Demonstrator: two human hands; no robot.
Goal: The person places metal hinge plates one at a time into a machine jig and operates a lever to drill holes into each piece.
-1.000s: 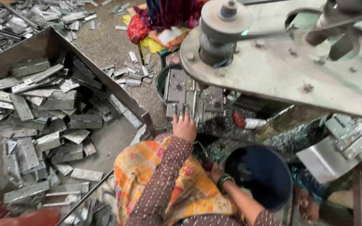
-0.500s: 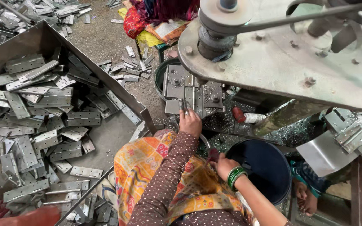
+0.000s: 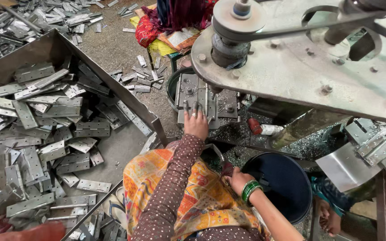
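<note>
Metal workshop floor, hinges scattered everywhere, a big tray (image 3: 126,96) of them on my left. My left hand (image 3: 196,124) rests on the press plate (image 3: 197,96), fingers spread flat over a hinge. My right hand (image 3: 234,178) is curled by the dark bucket (image 3: 287,187); what it grips, I cannot tell.

Gritty concrete floor (image 3: 112,49) strewn with metal hinges (image 3: 135,82), daylit.

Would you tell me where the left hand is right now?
In the head view the left hand sits just left of centre, fingers on the grey fixture plate under the machine's pulley, right of the hinge tray.
</note>
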